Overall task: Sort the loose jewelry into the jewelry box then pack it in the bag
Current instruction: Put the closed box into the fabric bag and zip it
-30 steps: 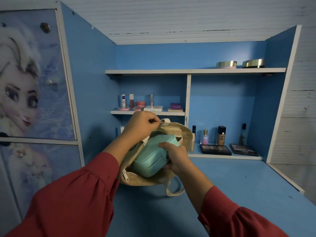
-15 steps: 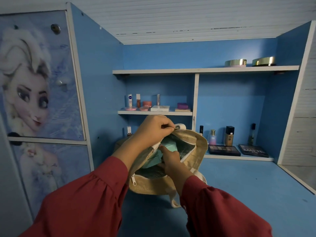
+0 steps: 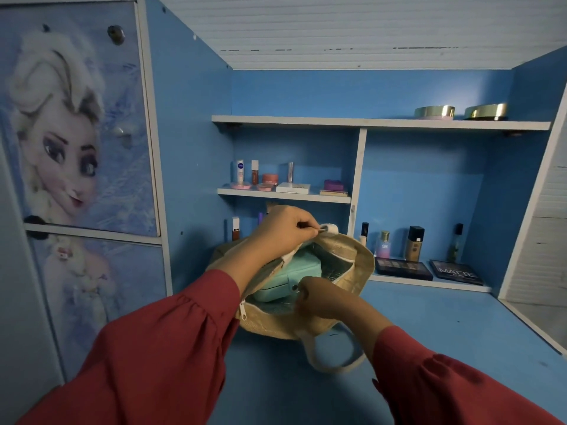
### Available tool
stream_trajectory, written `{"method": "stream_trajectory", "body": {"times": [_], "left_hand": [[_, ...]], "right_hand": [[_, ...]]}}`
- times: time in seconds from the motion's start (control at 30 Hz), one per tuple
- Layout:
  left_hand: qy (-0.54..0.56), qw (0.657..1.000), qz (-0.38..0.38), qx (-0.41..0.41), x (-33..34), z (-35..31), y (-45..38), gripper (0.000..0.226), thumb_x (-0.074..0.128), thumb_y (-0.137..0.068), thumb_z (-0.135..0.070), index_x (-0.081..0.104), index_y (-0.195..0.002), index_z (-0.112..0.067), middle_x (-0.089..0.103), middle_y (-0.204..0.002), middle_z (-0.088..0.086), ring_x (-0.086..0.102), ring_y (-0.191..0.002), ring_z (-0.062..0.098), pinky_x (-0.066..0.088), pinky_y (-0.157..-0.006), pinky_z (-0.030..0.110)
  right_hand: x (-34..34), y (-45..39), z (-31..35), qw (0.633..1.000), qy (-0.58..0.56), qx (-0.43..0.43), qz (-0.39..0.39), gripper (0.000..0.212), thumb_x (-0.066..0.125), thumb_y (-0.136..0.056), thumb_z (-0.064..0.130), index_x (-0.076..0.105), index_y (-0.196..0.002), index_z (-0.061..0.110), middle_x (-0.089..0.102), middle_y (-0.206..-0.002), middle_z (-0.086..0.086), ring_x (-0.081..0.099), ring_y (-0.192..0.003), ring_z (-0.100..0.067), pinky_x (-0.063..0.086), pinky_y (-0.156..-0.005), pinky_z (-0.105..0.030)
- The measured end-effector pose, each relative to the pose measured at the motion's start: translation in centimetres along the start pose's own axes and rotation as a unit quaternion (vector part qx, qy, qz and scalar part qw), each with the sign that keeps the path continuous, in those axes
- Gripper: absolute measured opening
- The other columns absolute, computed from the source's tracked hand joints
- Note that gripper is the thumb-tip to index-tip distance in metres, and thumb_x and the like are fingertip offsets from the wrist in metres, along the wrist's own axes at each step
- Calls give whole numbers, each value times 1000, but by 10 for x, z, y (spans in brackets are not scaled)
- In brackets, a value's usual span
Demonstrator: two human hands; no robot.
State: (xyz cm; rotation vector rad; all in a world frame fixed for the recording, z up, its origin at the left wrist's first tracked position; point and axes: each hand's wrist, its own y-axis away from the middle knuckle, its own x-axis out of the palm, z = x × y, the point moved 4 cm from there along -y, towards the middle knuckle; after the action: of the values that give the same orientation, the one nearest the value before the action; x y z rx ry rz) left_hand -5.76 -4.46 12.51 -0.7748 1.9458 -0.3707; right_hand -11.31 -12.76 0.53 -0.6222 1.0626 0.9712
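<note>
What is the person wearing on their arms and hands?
Both arms are covered by loose, dark red sleeves, gathered in soft folds at the cuffs. The left hand and right hand are bare: no gloves, and no rings, watch or bracelets show from this view.

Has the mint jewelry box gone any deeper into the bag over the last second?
Yes. The jewelry box now lies down inside the bag, below its rim; a second ago it stuck out above the opening.
</note>
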Motion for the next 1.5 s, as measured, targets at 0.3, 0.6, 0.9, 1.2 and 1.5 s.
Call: {"method": "stream_trajectory", "body": {"times": [0.3, 0.6, 0.9, 1.2, 1.5], "left_hand": [[-10, 1000, -13, 10, 10, -5, 0, 15, 64, -87, -12, 76, -97, -13, 73, -92, 0, 65, -82, 11, 54, -82, 32], [35, 999, -37, -4, 17, -8, -4, 12, 67, -85, -12, 76, -93, -13, 73, -85, -3, 67, -78, 17, 56, -77, 35], [32, 999, -35, -10, 16, -6, 2, 14, 67, -86, -13, 76, -97, -12, 73, -90, -3, 63, -75, 8, 54, -75, 26], [21, 998, 49, -25, 19, -10, 19, 25, 70, -85, -21, 71, -110, -22, 70, -96, -7, 63, -88, 8, 54, -86, 36], [-122, 978, 155, -60, 5, -14, 56, 68, 58, -90, -22, 26, -147, -39, 57, -120, 0, 48, -69, 4, 35, -53, 17]], "right_hand": [[-44, 28, -14, 992, -73, -61, 81, 31, 56, -88, -1, 65, -111, 18, 68, -91, 6, 62, -88, -10, 49, -79, -22], [-53, 58, 13, 975, 31, -97, 196, 36, 63, -87, 11, 66, -119, 27, 65, -106, 15, 57, -102, -8, 47, -89, -23], [-7, 64, 54, 966, -214, -144, 20, 29, 76, -73, 38, 74, -97, 20, 68, -92, 13, 62, -90, -2, 49, -86, -23], [8, 71, 54, 962, -116, -161, -190, 46, 47, -72, 55, 73, -94, 24, 73, -93, 5, 66, -85, -15, 50, -76, -27], [6, 57, 41, 948, -172, -136, -231, 25, 54, -89, 35, 72, -86, 18, 72, -85, -4, 65, -76, -20, 45, -65, -30]]}}
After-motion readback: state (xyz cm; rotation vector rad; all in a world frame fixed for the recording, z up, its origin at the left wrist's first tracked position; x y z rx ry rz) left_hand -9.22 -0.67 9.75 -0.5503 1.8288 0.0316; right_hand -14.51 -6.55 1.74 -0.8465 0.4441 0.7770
